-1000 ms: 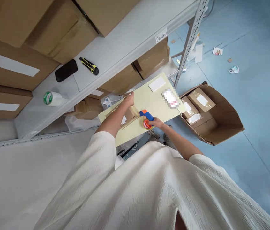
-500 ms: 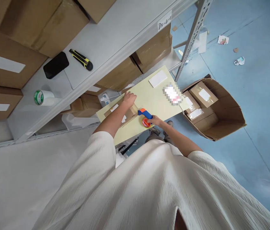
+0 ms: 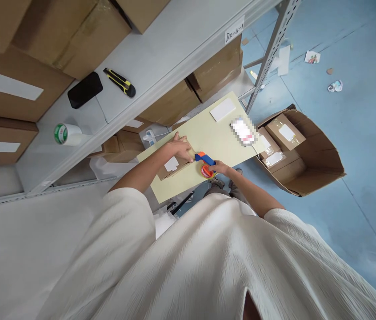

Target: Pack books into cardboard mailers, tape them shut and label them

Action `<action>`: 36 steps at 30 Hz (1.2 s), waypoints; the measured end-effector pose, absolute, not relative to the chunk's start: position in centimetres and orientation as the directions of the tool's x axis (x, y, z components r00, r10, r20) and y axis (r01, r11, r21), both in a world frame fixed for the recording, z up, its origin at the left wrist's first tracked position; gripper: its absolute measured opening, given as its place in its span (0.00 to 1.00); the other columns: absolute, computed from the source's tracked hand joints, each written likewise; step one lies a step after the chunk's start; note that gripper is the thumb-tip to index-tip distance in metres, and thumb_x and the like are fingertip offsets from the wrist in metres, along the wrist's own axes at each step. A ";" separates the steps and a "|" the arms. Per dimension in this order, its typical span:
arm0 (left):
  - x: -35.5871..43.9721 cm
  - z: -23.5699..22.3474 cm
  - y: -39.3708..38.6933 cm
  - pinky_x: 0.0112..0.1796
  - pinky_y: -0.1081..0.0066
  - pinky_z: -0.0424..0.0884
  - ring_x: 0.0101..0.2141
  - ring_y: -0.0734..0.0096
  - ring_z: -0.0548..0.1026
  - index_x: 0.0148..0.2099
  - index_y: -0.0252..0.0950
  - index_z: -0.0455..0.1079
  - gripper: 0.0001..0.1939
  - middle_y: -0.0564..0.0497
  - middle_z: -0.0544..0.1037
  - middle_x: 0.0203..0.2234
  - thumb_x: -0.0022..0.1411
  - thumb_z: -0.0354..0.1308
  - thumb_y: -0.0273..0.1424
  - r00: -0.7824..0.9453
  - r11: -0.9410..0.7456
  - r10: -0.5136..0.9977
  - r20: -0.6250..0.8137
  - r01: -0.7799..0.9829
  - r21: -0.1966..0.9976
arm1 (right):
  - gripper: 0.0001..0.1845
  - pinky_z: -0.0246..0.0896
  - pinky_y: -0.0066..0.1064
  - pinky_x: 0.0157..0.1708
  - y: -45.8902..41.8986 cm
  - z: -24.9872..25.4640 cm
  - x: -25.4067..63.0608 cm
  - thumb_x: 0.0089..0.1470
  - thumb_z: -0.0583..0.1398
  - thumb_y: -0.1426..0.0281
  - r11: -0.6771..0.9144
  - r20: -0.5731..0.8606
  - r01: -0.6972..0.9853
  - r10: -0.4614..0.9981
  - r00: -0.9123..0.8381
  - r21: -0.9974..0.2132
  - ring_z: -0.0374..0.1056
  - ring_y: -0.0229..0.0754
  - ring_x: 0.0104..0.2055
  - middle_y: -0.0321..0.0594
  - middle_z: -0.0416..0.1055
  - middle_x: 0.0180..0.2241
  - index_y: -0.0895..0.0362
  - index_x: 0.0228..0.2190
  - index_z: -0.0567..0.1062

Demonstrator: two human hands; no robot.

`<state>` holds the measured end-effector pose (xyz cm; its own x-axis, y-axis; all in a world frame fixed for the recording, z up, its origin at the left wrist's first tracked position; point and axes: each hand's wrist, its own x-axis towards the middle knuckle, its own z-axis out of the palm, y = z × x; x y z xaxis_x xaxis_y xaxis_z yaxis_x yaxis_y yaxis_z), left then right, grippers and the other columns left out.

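Note:
A small brown cardboard box (image 3: pixel 164 172) with white labels lies on the pale yellow tabletop (image 3: pixel 161 192). My left hand (image 3: pixel 182 147) rests over the box's right end, fingers stretched out and touching its edge. In my right hand (image 3: pixel 220 167) is a blue and orange tape dispenser (image 3: pixel 207 160), gripped by its handle. Its head sits against or very close to the box's right end; exact contact is hard to make out. My left forearm covers part of the box.
A white card (image 3: pixel 222 110) and a pixelated phone-like item (image 3: pixel 243 130) lie on the tabletop. An open carton (image 3: pixel 319 153) with several small boxes stands on the floor at right. On the grey shelf (image 3: pixel 161 49) are a utility knife (image 3: pixel 119 82), a black phone (image 3: pixel 85 90) and a tape roll (image 3: pixel 68 134).
My left hand has moved from the box's far edge down onto its right end, fingers spreading out. My right hand keeps the tape dispenser at about the same place by the box.

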<state>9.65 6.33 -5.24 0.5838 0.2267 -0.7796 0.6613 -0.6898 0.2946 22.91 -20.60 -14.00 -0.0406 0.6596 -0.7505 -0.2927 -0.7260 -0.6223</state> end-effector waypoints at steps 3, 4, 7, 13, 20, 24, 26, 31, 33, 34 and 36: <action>9.6 -5.2 6.1 0.75 0.37 0.47 0.78 0.31 0.56 0.42 0.40 0.87 0.18 0.38 0.86 0.45 0.52 0.83 0.42 0.635 -0.630 0.250 -0.731 0.680 0.375 | 0.16 0.63 0.31 0.32 -20.9 -14.2 22.8 0.40 0.73 0.68 -0.727 -0.752 -0.330 0.655 -0.071 -0.602 0.70 0.42 0.35 0.37 0.77 0.30 0.56 0.34 0.80; 9.4 -5.1 6.0 0.76 0.36 0.46 0.78 0.31 0.56 0.43 0.41 0.87 0.19 0.38 0.87 0.46 0.52 0.82 0.43 0.662 -0.625 0.254 -0.705 0.669 0.402 | 0.16 0.63 0.31 0.32 -20.9 -14.2 22.8 0.39 0.73 0.68 -0.720 -0.748 -0.347 0.660 -0.073 -0.601 0.70 0.42 0.35 0.36 0.77 0.30 0.56 0.34 0.79; 7.8 -4.4 5.1 0.77 0.36 0.41 0.80 0.32 0.55 0.56 0.44 0.87 0.31 0.38 0.84 0.60 0.54 0.80 0.51 0.754 -0.720 0.208 -0.623 0.549 0.424 | 0.17 0.63 0.31 0.32 -20.9 -14.2 22.9 0.39 0.74 0.69 -0.716 -0.749 -0.365 0.659 -0.073 -0.594 0.70 0.42 0.35 0.37 0.77 0.30 0.56 0.34 0.79; 3.7 -3.8 2.8 0.80 0.42 0.37 0.80 0.38 0.57 0.76 0.35 0.73 0.44 0.34 0.67 0.78 0.68 0.65 0.56 0.849 -0.907 0.119 -0.514 0.304 0.292 | 0.18 0.61 0.30 0.32 -20.5 -13.8 23.8 0.38 0.75 0.69 -0.761 -0.780 -0.314 0.620 -0.093 -0.568 0.68 0.41 0.34 0.35 0.75 0.28 0.55 0.33 0.78; 4.8 -6.5 2.4 0.80 0.37 0.43 0.75 0.37 0.65 0.76 0.34 0.72 0.37 0.33 0.74 0.72 0.72 0.59 0.48 0.852 -0.820 0.448 -0.270 0.512 0.257 | 0.18 0.60 0.31 0.35 -17.7 -12.4 26.0 0.40 0.73 0.65 -0.716 -0.753 -0.334 0.657 -0.028 -0.613 0.67 0.40 0.36 0.36 0.75 0.30 0.55 0.35 0.79; 5.8 -7.6 2.4 0.81 0.38 0.40 0.76 0.39 0.62 0.75 0.34 0.72 0.36 0.35 0.73 0.73 0.74 0.56 0.48 0.787 -0.739 0.577 -0.217 0.617 0.271 | 0.17 0.61 0.31 0.35 -15.8 -12.3 26.9 0.40 0.73 0.65 -0.737 -0.774 -0.338 0.632 -0.035 -0.586 0.66 0.39 0.35 0.35 0.74 0.30 0.55 0.33 0.78; 6.1 -7.8 2.4 0.81 0.39 0.38 0.78 0.40 0.60 0.76 0.34 0.71 0.36 0.35 0.72 0.74 0.74 0.56 0.48 0.762 -0.709 0.609 -0.221 0.647 0.281 | 0.17 0.62 0.31 0.35 -15.3 -12.2 27.2 0.39 0.73 0.65 -0.737 -0.781 -0.356 0.624 -0.033 -0.574 0.67 0.40 0.36 0.36 0.75 0.31 0.55 0.33 0.77; 7.2 -7.9 2.8 0.81 0.39 0.34 0.82 0.41 0.52 0.82 0.33 0.62 0.42 0.37 0.65 0.79 0.73 0.57 0.47 0.654 -0.590 0.723 -0.222 0.752 0.293 | 0.19 0.64 0.32 0.37 -15.5 -12.1 27.8 0.41 0.75 0.64 -0.743 -0.790 -0.347 0.613 -0.009 -0.572 0.70 0.42 0.38 0.40 0.77 0.33 0.55 0.36 0.78; 7.7 -8.0 3.1 0.81 0.38 0.33 0.83 0.41 0.47 0.85 0.33 0.56 0.46 0.38 0.59 0.82 0.73 0.57 0.47 0.601 -0.536 0.766 -0.227 0.793 0.290 | 0.19 0.65 0.33 0.38 -16.3 -12.2 28.3 0.42 0.75 0.63 -0.745 -0.790 -0.318 0.613 0.019 -0.586 0.70 0.43 0.39 0.41 0.78 0.35 0.55 0.36 0.79; 7.9 -8.0 3.3 0.81 0.37 0.32 0.84 0.41 0.44 0.86 0.34 0.53 0.48 0.39 0.56 0.84 0.73 0.57 0.47 0.578 -0.514 0.782 -0.231 0.809 0.285 | 0.19 0.65 0.33 0.38 -16.9 -12.3 28.7 0.43 0.75 0.63 -0.746 -0.788 -0.298 0.615 0.036 -0.596 0.70 0.43 0.39 0.40 0.77 0.35 0.55 0.36 0.79; 8.2 -8.4 3.8 0.81 0.35 0.32 0.85 0.41 0.38 0.88 0.35 0.47 0.51 0.41 0.51 0.85 0.72 0.58 0.49 0.521 -0.459 0.820 -0.238 0.846 0.270 | 0.17 0.63 0.33 0.37 -18.5 -12.4 29.4 0.43 0.75 0.63 -0.758 -0.791 -0.249 0.609 0.060 -0.603 0.68 0.43 0.38 0.39 0.76 0.33 0.55 0.35 0.79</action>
